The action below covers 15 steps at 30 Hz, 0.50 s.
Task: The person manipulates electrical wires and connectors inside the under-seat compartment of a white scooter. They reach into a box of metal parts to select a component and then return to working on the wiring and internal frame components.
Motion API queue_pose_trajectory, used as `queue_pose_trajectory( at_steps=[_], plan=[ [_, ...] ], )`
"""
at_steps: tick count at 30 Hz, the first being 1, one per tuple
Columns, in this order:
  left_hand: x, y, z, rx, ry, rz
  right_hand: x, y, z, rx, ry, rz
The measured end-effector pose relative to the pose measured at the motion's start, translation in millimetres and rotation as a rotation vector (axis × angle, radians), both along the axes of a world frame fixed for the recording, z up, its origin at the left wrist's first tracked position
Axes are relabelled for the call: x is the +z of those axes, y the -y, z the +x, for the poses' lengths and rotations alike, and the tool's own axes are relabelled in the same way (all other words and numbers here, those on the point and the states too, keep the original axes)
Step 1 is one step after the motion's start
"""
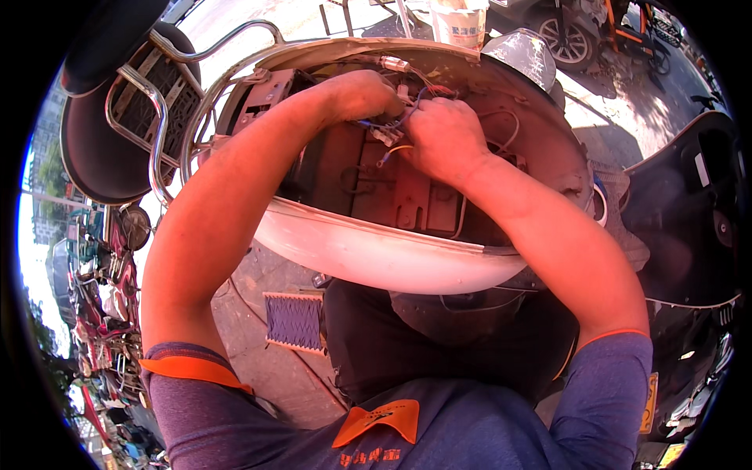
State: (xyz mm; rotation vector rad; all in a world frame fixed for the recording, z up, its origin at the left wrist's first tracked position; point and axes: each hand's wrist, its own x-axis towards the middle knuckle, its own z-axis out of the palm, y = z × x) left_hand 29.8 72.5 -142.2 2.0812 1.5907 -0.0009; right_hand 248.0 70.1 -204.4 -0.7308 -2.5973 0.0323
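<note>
Blue wires (392,125) run between my left hand (370,94) and right hand (449,137), both closed on them above the already open bay (548,149), while one ring-ended lead (385,157) looks unattached.

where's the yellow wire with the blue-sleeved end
In the head view, above centre, the yellow wire with the blue-sleeved end sits just left of the right hand, over the open white-sided compartment.

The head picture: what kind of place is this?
Probably an outdoor scooter-repair spot: the white vehicle shell is open with wires showing, the ground is brightly sunlit, and two-wheelers crowd the left side.
</note>
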Motion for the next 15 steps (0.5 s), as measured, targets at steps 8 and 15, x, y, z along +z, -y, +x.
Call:
queue_pose_trajectory(
  at_steps=[8, 15],
  plan=[
    [11.3, 10.8, 24.5, 0.356, 0.110, -0.046, -0.1, -1.7, 1.9, -0.021, -0.046, 0.035],
    [15.4, 10.4, 22.5, 0.361, 0.132, -0.124, 9.2, 1.2, 0.7, -0.038, 0.101, -0.029]
  ],
)
